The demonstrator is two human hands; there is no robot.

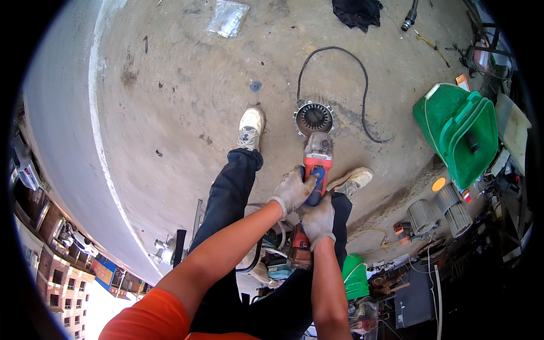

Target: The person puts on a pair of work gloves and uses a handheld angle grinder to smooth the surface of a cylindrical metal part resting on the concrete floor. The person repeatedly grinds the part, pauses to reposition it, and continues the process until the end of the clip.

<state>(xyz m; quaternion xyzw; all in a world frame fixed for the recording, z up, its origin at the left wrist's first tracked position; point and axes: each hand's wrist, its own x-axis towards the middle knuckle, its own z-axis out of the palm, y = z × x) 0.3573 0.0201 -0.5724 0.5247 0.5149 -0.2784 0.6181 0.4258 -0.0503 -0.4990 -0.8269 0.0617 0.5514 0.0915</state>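
Head view, your left hand [292, 190] curled on a red power tool [318, 152], your right hand [317, 220] wrapped round its back, the tool's tip by the near edge of the round metal case [314, 117], black cord [366, 85] right of that case, green tubs [440, 113] farther right.

A red power tool [318, 158] points at a slotted metal housing [304, 118].

A clear bag [228, 18] lies left of a black cloth [358, 12].
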